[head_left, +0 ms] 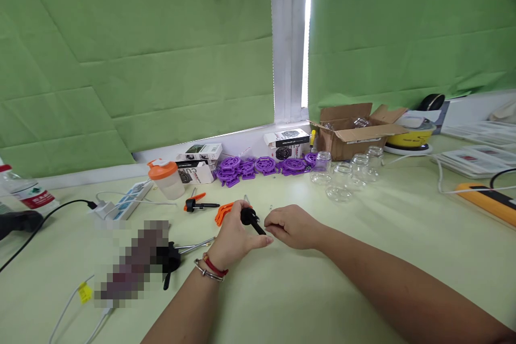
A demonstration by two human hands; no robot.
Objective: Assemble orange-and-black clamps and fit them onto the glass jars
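Note:
My left hand point(237, 236) is closed around a black part point(250, 217) with a round head and a straight stem pointing down to the right. Its thumb lies along the stem's lower end. Close to the right of this part, my right hand point(293, 226) is pinched, and whatever its fingertips may hold is hidden. Orange plastic pieces point(224, 212) lie just behind my left hand. A similar black part with a rod point(197, 205) rests farther left, beside another orange piece. Tiny clear bits point(271, 207) lie on the table beyond my hands.
Purple plastic discs point(265, 165) are heaped at the back, near small printed boxes point(288, 140). Several glass jars point(342, 180) stand before an open cardboard box point(355, 140). Leftward are an orange-lidded cup point(166, 180), a power strip point(133, 199), metal rods point(197, 245) and cables.

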